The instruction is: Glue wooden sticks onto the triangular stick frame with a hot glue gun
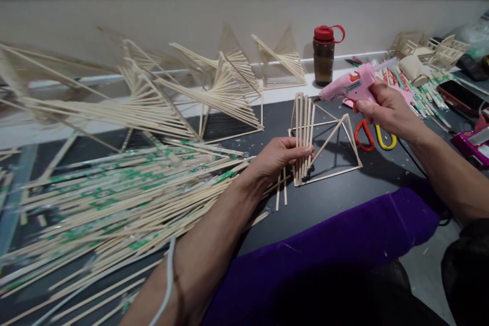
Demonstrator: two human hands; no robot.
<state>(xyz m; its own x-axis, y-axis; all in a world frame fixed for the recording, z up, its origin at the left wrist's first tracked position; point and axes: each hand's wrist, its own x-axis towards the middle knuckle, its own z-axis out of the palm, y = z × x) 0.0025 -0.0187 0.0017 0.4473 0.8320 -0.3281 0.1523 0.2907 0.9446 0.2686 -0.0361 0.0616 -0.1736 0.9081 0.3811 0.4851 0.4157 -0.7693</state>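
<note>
A small frame of wooden sticks stands on the dark table, with several sticks side by side rising at its left edge. My left hand is closed round these upright sticks, thumb and fingers pinching them low down. In my right hand is a pink glue gun, held by its handle. Its nozzle points left, close to the tops of the upright sticks; whether it touches them I cannot tell. Two short loose sticks lie just below my left hand.
Loose and green-wrapped sticks cover the left. Finished stick structures line the wall beside a red-lidded bottle. Scissors, a phone and a cable are at the right. Purple cloth lies along the front.
</note>
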